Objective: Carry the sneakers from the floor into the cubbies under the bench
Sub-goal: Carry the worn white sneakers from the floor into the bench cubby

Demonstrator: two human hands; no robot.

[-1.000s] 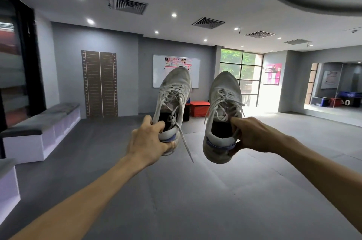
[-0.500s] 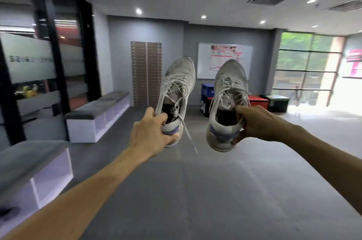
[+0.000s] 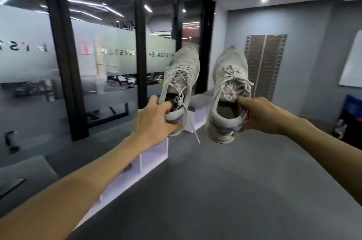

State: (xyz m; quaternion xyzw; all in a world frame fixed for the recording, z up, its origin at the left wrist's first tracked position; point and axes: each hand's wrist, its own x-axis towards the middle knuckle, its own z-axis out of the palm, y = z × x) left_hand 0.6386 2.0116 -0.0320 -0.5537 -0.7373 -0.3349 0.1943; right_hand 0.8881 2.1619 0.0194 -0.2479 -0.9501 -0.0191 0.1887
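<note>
Left hand [image 3: 154, 122] squeezing the heel of one white sneaker [image 3: 179, 84], right hand [image 3: 258, 116] pinching the heel of the other sneaker [image 3: 229, 90], both shoes up in the air with toes pointing away, above and a bit to the right of the white bench [image 3: 154, 156] with its cubbies [image 3: 150, 158], by the glass wall [image 3: 98, 53].

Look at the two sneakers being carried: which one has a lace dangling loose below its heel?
The left sneaker, held by the left hand: its lace hangs past the heel. The right sneaker has none dangling.
</note>
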